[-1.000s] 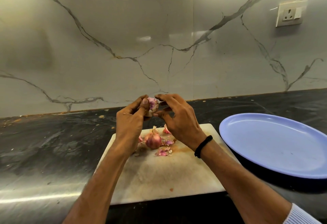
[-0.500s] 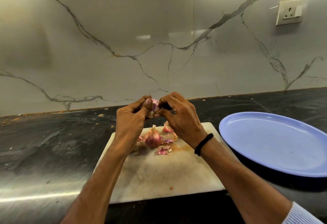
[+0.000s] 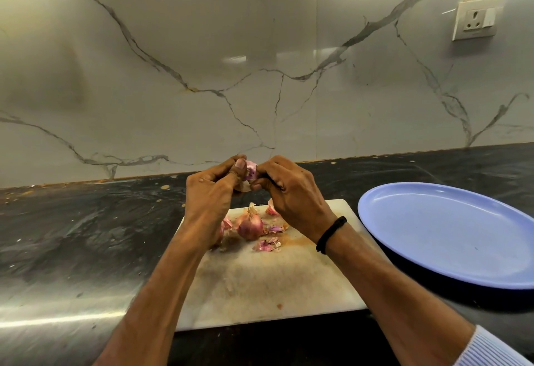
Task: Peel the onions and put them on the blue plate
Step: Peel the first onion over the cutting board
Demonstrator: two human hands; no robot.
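Note:
A small pink onion point(image 3: 250, 171) is held up above the far edge of the white cutting board point(image 3: 268, 279). My left hand point(image 3: 211, 192) grips it from the left, thumb on top. My right hand point(image 3: 289, 189) pinches it from the right with curled fingers. Most of this onion is hidden between the fingers. A second onion point(image 3: 249, 225), still in its reddish skin, sits on the board below the hands. Loose pink peels point(image 3: 268, 244) lie around it. The blue plate point(image 3: 450, 233) stands to the right of the board with nothing on it.
The board and plate lie on a dark, glossy counter point(image 3: 86, 235) with small crumbs at the back. A marble-patterned wall point(image 3: 260, 62) rises behind it, with a socket point(image 3: 476, 19) at the upper right. A black band is on my right wrist.
Both hands have drawn closer together around the held onion, so less of it shows. The onion on the board and the plate have not moved.

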